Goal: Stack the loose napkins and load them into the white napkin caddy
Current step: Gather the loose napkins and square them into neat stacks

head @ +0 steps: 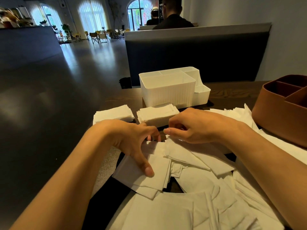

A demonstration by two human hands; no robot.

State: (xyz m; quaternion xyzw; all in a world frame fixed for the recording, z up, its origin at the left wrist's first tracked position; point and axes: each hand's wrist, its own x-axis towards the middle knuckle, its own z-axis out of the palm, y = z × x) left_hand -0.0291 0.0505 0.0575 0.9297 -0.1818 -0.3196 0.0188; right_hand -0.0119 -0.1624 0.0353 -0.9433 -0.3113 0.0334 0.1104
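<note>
Left hand [137, 143] pinching a small napkin stack [154, 170] mid-frame, right hand [196, 127] gripping loose napkins [191, 156], white caddy [167, 90] sitting above on the desk [232, 93]

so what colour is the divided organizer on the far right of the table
Brown, a leathery reddish tan, darker inside its compartments. The head view is the only one.

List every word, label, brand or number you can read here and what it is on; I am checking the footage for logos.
None can be read.
white napkin caddy: plain, no label shows.
brown caddy: plain, no mark shows.
napkins: blank.
dark board by the far doorway: pale marks, too small and blurred to read.
</note>
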